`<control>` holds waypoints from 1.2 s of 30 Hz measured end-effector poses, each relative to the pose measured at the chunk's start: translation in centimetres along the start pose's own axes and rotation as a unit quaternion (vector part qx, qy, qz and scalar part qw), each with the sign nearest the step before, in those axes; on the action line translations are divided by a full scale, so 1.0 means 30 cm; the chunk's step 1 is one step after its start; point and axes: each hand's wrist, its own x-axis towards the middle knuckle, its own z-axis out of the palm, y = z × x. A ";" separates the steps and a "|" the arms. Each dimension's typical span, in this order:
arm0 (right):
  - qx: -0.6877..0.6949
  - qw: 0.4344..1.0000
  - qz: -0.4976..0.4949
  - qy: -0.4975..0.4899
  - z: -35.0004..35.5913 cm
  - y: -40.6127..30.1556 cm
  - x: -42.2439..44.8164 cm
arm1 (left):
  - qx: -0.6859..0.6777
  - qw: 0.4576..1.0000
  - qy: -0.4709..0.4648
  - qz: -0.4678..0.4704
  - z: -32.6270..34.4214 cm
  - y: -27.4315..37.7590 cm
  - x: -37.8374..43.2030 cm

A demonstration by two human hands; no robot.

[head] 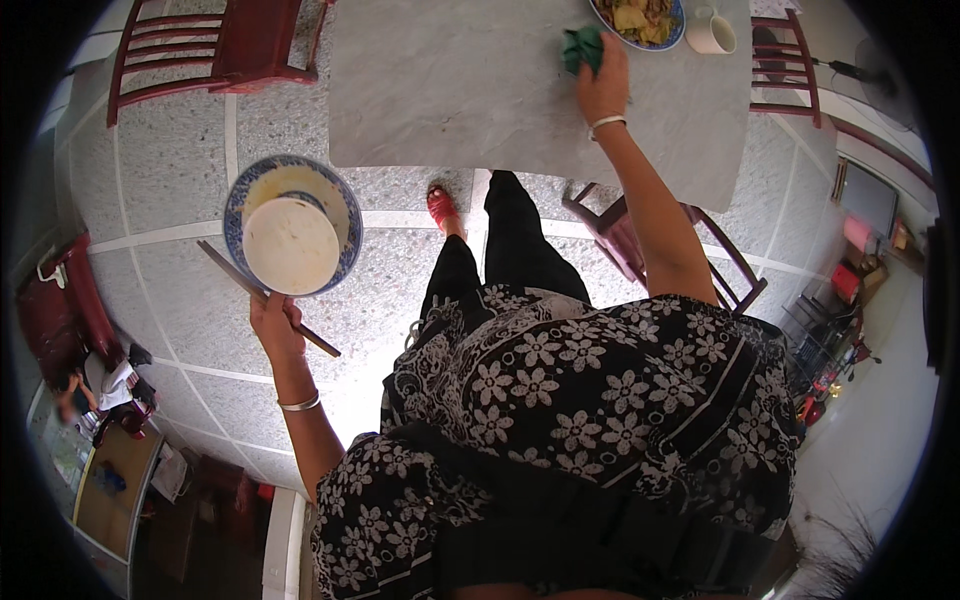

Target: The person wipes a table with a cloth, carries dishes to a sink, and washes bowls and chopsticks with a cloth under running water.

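Away from the table, my left hand grips a blue-and-white bowl by its near rim, together with a pair of brown chopsticks. A smaller white bowl sits inside the larger one, and food residue stains the inner wall around it. My right hand presses a crumpled green cloth onto the grey tabletop. Just beyond that hand is a blue-rimmed plate of cooked food. To the plate's right stands a white mug.
A dark red wooden chair stands left of the table. Another chair is tucked near the table's front edge, under my right arm. A third chair is at the right. Along the right wall are a fan and a wire rack.
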 end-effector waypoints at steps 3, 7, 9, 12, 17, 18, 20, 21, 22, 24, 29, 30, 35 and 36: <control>-0.108 0.991 0.085 -0.003 -0.007 0.071 -0.057 | 0.018 1.000 0.001 -0.008 -0.039 -0.085 0.035; -0.188 0.979 0.082 0.014 0.080 -0.008 -0.060 | 0.027 1.000 -0.008 -0.005 -0.022 -0.194 0.072; -0.145 0.987 0.062 -0.008 0.118 -0.133 -0.065 | 0.042 0.999 -0.005 -0.018 -0.005 -0.239 0.083; -0.082 0.995 -0.001 -0.060 0.196 -0.305 -0.117 | 0.062 0.997 -0.023 -0.041 0.049 -0.273 0.111; 0.050 0.970 -0.131 -0.200 0.224 -0.645 -0.274 | 0.046 0.998 0.000 -0.034 0.122 -0.324 0.144; 0.139 0.958 -0.140 -0.209 0.205 -0.688 -0.299 | 0.041 0.998 -0.010 -0.039 0.127 -0.339 0.149; 0.254 0.928 -0.143 -0.230 0.179 -0.720 -0.319 | 0.033 0.998 -0.008 -0.046 0.138 -0.361 0.154; 0.278 0.920 -0.136 -0.241 0.172 -0.716 -0.317 | 0.029 0.999 -0.006 -0.044 0.145 -0.364 0.155; 0.279 0.919 -0.141 -0.242 0.166 -0.692 -0.286 | 0.029 0.998 -0.005 -0.047 0.150 -0.365 0.153; 0.241 0.951 -0.136 -0.142 0.148 -0.582 -0.177 | 0.026 0.998 -0.002 -0.051 0.156 -0.370 0.150; 0.064 0.997 -0.020 0.025 0.195 -0.142 0.097 | 0.025 0.999 -0.001 -0.044 0.156 -0.378 0.154; 0.064 0.997 -0.019 0.027 0.220 -0.133 0.117 | 0.033 0.999 0.002 -0.041 0.167 -0.365 0.152; -0.023 0.997 -0.066 -0.031 0.301 -0.436 0.128 | 0.029 0.999 -0.007 -0.042 0.184 -0.341 0.156; 0.046 0.989 -0.143 -0.004 0.361 -0.478 0.082 | 0.032 0.999 0.000 -0.039 0.198 -0.312 0.156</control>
